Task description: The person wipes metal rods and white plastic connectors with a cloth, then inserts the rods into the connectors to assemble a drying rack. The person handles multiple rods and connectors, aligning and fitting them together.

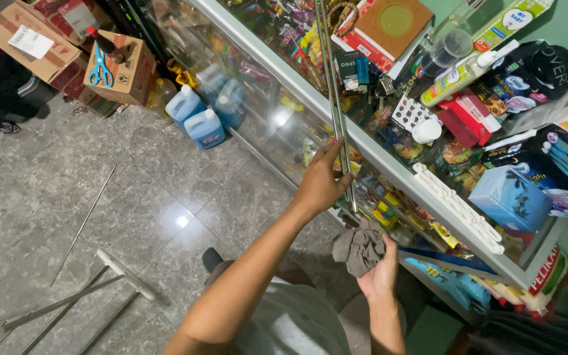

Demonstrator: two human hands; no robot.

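Rods of bare metal [80,227] lie loose on the grey tiled floor [165,177] at the near left, one thin one alone and a few joined to a white crossbar [125,274]; a backward step could land on them and roll a foot. Further left and far, cardboard boxes [31,43] crowd the corner, blue-handled scissors [101,69] resting on one, with blue jugs [195,115] standing on the floor just beside the glass display case [277,105].

Moving right, the left hand [323,181] closes its fingers around a pair of long metal tubes [333,85] that run up and away over the glass. Held near their lower end, the tubes look top-heavy; a slack grip could let them swing and knock the glass front or sweep goods off the surface. The right hand [379,273], nearer and lower, bunches a grey rag [359,248] in curled fingers, just below the tubes' lower end. A snag of cloth on the tube ends might jerk them.

On the right, the surface [520,269] is packed with cartons, a spray bottle [461,72], a white ribbed rack [458,207] and soft packets, leaving little room to lay the tubes down.
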